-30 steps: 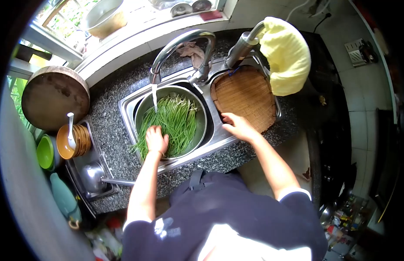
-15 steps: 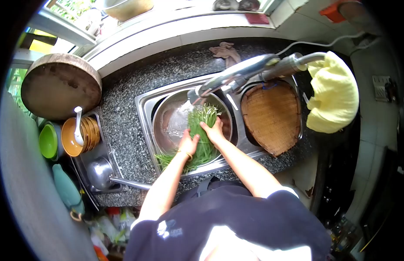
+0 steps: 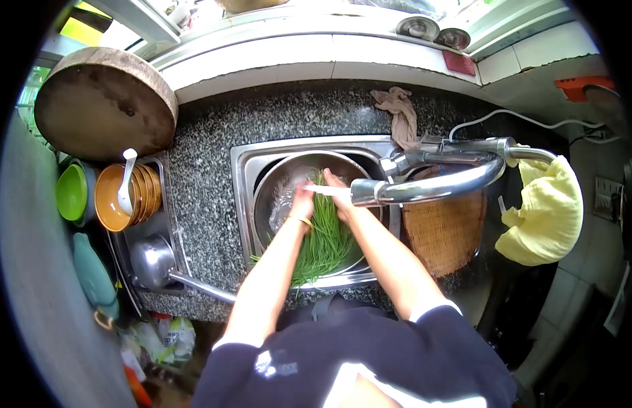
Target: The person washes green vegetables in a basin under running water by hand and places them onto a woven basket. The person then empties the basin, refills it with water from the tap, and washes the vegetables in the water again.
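Long green chives (image 3: 325, 238) lie in a bundle in a round metal basin (image 3: 263, 204), their lower ends spilling over its near rim. My left hand (image 3: 302, 204) is at the bundle's left side, gripping it near the top. On the opposite side, my right hand (image 3: 339, 196) presses against the same bundle, its fingers partly hidden by the tap. A stream of water (image 3: 322, 190) runs leftward from the chrome tap (image 3: 424, 190) across the chives and my hands. Water stands in the basin, which sits inside the steel sink (image 3: 242, 160).
A woven bamboo tray (image 3: 441, 234) lies right of the basin, partly under the tap. Yellow cloth (image 3: 547, 217) hangs at far right. At left are a round wooden board (image 3: 105, 102), stacked orange bowls (image 3: 112, 204), a green bowl (image 3: 72, 193) and a metal ladle (image 3: 152, 262).
My view has shifted. My hands have brought the upper end of the chives under the running water, and the bundle's lower part now hangs toward me.
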{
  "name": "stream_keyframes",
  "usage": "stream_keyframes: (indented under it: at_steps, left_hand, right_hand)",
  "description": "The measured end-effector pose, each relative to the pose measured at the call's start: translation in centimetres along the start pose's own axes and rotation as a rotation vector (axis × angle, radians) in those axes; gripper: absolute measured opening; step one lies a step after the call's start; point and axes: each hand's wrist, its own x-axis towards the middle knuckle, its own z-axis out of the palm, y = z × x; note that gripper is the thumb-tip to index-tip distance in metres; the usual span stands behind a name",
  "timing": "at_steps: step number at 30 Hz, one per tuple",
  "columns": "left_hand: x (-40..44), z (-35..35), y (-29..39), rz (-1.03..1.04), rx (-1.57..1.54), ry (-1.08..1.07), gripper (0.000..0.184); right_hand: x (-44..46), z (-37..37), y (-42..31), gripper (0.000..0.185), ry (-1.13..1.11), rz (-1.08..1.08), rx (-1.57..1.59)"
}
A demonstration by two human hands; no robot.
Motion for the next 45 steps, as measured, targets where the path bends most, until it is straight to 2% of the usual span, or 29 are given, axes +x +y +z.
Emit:
stream_keyframes:
  at_steps: [2,3,6,7,8,9,11,13,15,16,18,19,22,23,24,26,28,30,31,32,34,36,37,38,40,41,43,44,45]
  left_hand:
    - [-2.2,1.1,0.6,0.204,-0.027,-0.188,0.042]
    - [-0.8,0.8,-1.9,0.223,0.326,-0.098,0.051]
    - [-4.0,1.9,-0.1,0.44,0.669,0.152,0.047]
    - [-0.6,0.2,-2.2,0.419,0.565,0.154,0.042]
    - [0.2,-0.4,-1.8,0.245,0.116,0.126,0.035]
    - [1.0,-1.0,-1.4,0.093,-0.351,0.177,0.029]
    - [3.5,-1.4,-5.0,0.253,-0.185,0.237,0.025]
    - [-1.3,-0.4,-3.0,0.4,0.34,0.206,0.031]
    - [-5.2,1.4,-0.3,0.531,0.418,0.225,0.033]
    - [-5.2,1.5,-0.3,0.64,0.445,0.26,0.033]
    - [-4.2,0.6,-0.5,0.511,0.476,0.249,0.032]
    - [-2.5,-0.2,-1.2,0.49,0.545,0.282,0.033]
    - [-1.3,-2.5,2.1,0.302,0.816,0.329,0.036]
    - [-0.4,-3.7,1.2,0.417,1.152,0.368,0.031]
    - [-1.1,-4.6,1.7,0.479,1.201,0.337,0.035]
    - [-2.2,-5.1,1.4,0.585,1.194,0.408,0.041]
    - [-3.1,-4.9,0.4,0.602,1.145,0.472,0.044]
    - [-4.5,-3.9,0.1,0.573,1.106,0.475,0.048]
    - [-4.7,-3.8,-0.7,0.691,1.196,0.385,0.047]
    - [-4.7,-3.8,-1.6,0.805,1.283,0.293,0.046]
    - [-4.2,-4.9,-1.9,0.832,1.352,0.243,0.046]
    - [-4.5,-6.2,-0.4,0.733,1.54,0.36,0.047]
    - [-4.7,-6.5,0.1,0.7,1.524,0.424,0.048]
    - [-5.0,-6.4,0.5,0.696,1.527,0.429,0.048]
    - [-5.7,-5.5,0.9,0.861,1.39,0.28,0.049]
    - [-5.8,-5.0,0.5,0.916,1.442,0.228,0.055]
    - [-5.8,-4.4,-1.0,0.746,1.472,0.14,0.064]
    - [-5.7,-4.4,-1.7,0.691,1.478,0.125,0.066]
    - [-6.0,-4.6,-1.5,0.692,1.478,0.125,0.066]
  right_hand:
    - [1.5,-0.5,0.9,0.057,-0.179,0.095,0.355]
    - [2.3,-0.7,1.8,0.056,-0.115,0.066,0.395]
    - [4.4,-0.7,5.7,0.051,-0.252,0.054,0.591]
    - [2.5,0.9,4.7,0.049,-0.13,0.002,0.424]
    - [-0.3,2.9,3.7,0.048,-0.006,-0.047,0.258]
    - [-1.7,4.1,4.1,0.048,-0.176,-0.156,0.214]
    - [-4.1,5.9,2.3,0.05,-0.111,-0.179,0.121]
    - [0.4,4.0,5.3,0.047,-0.01,-0.178,0.132]
    - [0.3,2.6,3.5,0.047,-0.06,0.087,0.246]
    - [1.3,2.4,4.4,0.048,-0.159,-0.035,0.298]
    - [0.1,4.2,5.4,0.039,0.093,-0.203,0.405]
    - [-4.3,5.1,1.0,0.044,0.128,0.084,0.292]
    - [0.7,1.0,5.0,0.047,-0.104,-0.23,0.141]
    - [0.3,-0.7,3.6,0.05,-0.144,-0.247,-0.078]
    - [0.0,-1.9,2.8,0.05,-0.028,-0.202,-0.314]
    - [-1.2,-2.6,1.9,0.052,0.028,-0.418,-0.321]
    - [-3.2,-2.0,1.0,0.05,0.103,-0.404,-0.281]
    - [-5.6,-1.0,0.2,0.048,0.195,-0.468,-0.807]
    - [-5.6,-0.8,1.7,0.045,0.229,-0.692,-1.193]
    - [-5.9,-0.7,2.3,0.046,0.048,-0.743,-1.386]
    - [-4.5,-1.8,3.9,0.035,-0.141,-1.308,-1.563]
    - [-3.6,-2.0,2.4,0.026,-0.099,-0.694,-1.66]
    - [-3.1,-1.6,1.4,0.022,0.031,-0.587,-1.465]
    - [-2.3,-1.5,0.6,0.029,0.08,-0.591,-1.432]
    - [-1.7,-1.2,1.8,0.045,-0.004,-0.828,-1.378]
    - [-1.2,-0.9,3.4,0.054,-0.149,-0.864,-1.507]
    - [-0.9,-0.9,4.5,0.071,-0.406,-0.821,-1.645]
    - [-0.6,-1.6,4.6,0.071,-0.405,-0.82,-1.644]
    - [-0.8,-2.1,4.0,0.073,-0.17,-0.82,-1.591]
